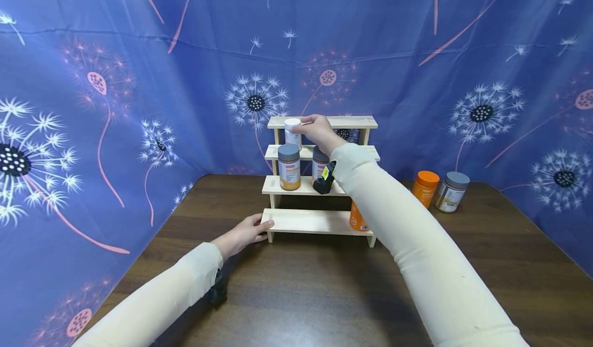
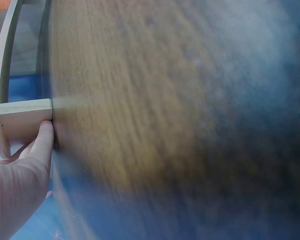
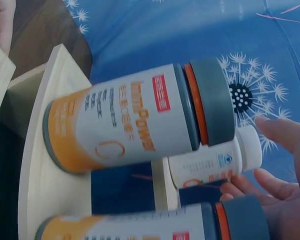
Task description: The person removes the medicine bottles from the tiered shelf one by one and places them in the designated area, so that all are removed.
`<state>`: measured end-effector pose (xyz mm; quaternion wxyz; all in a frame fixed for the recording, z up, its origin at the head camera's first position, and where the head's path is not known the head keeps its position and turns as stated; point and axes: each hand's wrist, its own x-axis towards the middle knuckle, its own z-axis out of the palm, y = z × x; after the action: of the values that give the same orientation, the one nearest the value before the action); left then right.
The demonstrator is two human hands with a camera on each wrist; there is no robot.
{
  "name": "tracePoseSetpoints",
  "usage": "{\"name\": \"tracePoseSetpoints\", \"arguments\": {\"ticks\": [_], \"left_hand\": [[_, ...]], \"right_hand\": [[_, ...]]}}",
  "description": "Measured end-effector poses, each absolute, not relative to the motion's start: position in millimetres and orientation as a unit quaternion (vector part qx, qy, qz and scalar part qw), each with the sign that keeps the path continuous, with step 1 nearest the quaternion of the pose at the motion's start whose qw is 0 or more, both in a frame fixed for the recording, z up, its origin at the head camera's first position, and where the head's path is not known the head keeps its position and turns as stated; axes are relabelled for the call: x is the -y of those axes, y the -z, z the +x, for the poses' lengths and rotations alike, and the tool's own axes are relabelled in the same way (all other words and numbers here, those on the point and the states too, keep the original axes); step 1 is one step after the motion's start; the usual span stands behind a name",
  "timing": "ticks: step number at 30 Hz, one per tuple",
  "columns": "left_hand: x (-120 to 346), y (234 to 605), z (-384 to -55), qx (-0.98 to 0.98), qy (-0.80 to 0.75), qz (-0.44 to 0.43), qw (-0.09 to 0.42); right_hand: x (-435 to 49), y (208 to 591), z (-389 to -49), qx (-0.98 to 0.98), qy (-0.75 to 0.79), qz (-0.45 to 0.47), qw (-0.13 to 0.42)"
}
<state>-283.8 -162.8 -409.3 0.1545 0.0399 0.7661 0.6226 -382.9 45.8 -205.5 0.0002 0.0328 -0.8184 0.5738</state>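
A tiered wooden rack (image 1: pixel 315 221) stands on the table. At its lowest tier's left end, my left hand (image 1: pixel 245 232) holds the corner, a fingertip against the leg (image 2: pixel 27 120). My right hand (image 1: pixel 319 131) reaches over the rack to a small white bottle (image 1: pixel 293 137) on an upper tier. In the right wrist view, thumb and fingers (image 3: pixel 237 186) spread loosely around that white bottle, with a gap between thumb and cap. Two grey-lidded supplement jars stand one tier lower: the left jar (image 1: pixel 289 168) and the right jar (image 1: pixel 319 164), the latter partly hidden by the wrist camera.
An orange jar (image 1: pixel 358 219) stands at the lowest tier's right end, partly behind my right sleeve. Further right on the table (image 1: pixel 296 295) are an orange-lidded jar (image 1: pixel 423 187) and a grey-lidded jar (image 1: pixel 450 192). A blue dandelion-print cloth (image 1: pixel 394 79) hangs behind.
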Motion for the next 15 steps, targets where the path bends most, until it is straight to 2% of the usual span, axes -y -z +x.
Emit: {"name": "tracePoseSetpoints", "arguments": {"ticks": [15], "left_hand": [[167,409,-286,-0.774,-0.611,0.046,0.161]], "right_hand": [[-29,211,-389,0.828,-0.560,0.005,0.034]]}}
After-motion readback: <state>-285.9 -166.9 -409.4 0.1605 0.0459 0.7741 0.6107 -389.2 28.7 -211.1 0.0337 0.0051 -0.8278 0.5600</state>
